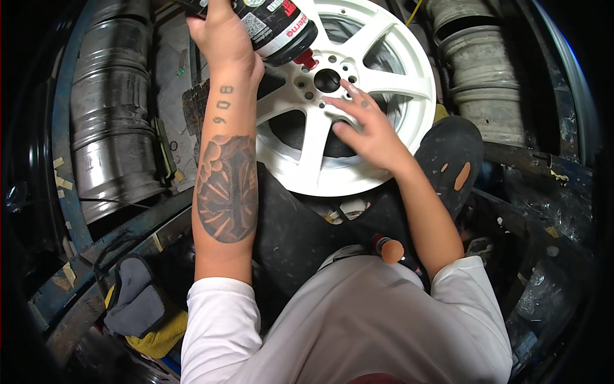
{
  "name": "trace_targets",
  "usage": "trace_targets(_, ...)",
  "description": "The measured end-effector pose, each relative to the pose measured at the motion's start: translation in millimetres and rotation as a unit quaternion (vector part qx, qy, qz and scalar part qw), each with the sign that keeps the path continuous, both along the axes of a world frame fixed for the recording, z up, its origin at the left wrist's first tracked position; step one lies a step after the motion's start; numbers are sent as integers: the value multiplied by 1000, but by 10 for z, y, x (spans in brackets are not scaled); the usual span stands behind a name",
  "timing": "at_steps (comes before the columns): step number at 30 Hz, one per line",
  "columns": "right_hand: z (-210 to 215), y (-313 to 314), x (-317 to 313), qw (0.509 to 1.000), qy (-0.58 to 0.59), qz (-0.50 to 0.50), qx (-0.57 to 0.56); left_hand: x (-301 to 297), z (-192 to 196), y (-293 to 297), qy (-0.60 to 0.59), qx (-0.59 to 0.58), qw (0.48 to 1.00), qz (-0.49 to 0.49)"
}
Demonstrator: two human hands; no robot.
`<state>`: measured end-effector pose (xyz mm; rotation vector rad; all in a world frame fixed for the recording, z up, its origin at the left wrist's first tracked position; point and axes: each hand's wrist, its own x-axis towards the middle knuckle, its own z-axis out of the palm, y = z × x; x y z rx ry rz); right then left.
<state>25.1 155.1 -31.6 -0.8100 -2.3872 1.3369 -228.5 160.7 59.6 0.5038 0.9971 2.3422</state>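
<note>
one white shirt [368, 313]: closest of all, on the near side of the white wheel [316, 131].
small tool with a round tan end [391, 251]: by the lap, on the near side of the wheel.
gray pad [133, 297] and yellow cloth [157, 336]: left of the wheel and nearer than it, the pad on top of the cloth.
dark knee [451, 153]: just beside the wheel's right edge, with a hole in the cloth.
right hand [371, 131]: over the wheel's right half, fingers spread, holding nothing. two fingertips are close to the middle hole [327, 81]. i can't tell if they touch.
wheel: in front of the lap, face up to the eye, spokes going out all around.
left hand [224, 32]: past the wheel's left edge, wrapped on the black bottle [275, 29]. its fingertips are out of sight.
bottle: over the wheel's far left part, long side on a slant, with the red tip [306, 59] down and right, aimed at the middle hole. the tip is just beside the hole. the right hand is nearer the hole than the left one.
old metal rims: stacked left [115, 115] and right [486, 96] of the wheel.
</note>
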Motion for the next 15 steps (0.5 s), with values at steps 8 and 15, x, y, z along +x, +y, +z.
trace_targets(8,-12,-338,8,943,-205,48,257,-105,-57,-75,-125,3,990,-72)
trace_targets(15,-142,-486,19,933,-218,85,275,-58,-20,-68,-168,-16,983,-65)
